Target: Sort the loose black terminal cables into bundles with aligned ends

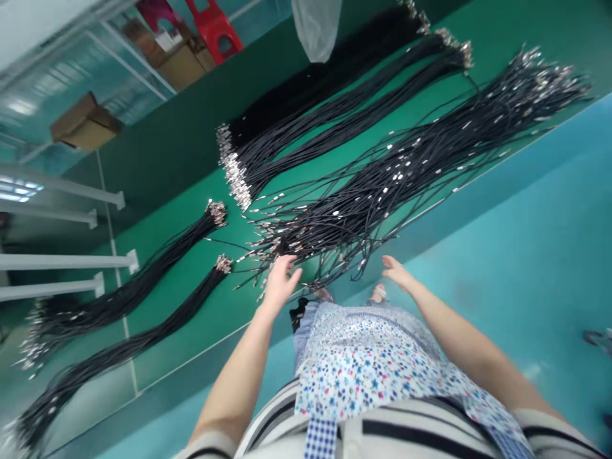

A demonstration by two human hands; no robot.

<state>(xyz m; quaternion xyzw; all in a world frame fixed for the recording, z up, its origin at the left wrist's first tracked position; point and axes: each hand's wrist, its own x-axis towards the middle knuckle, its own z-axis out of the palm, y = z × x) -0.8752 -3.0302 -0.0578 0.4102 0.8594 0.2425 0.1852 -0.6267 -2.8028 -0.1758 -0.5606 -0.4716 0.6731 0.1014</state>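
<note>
A loose pile of thin black cords [344,204] with silvery metal ends lies slantwise over the green table, some strands hanging past its front edge. My left hand [280,284] is at the pile's lower left end, thumb and fingers apart. Its fingertips reach the cord ends, but whether they touch any is unclear. Off the table's front edge, to the right of the hanging strands, is my right hand [398,273], its fingers stretched out and nothing visible in them.
Neater bundles of black cords [354,134] lie behind the pile. A thicker bundle [157,268] and a thinner bundle [143,338] extend leftward. A clear plastic bag [316,29] hangs at the top. White metal bars [62,261], a cardboard box [86,124] and a red stool [215,32] stand beyond.
</note>
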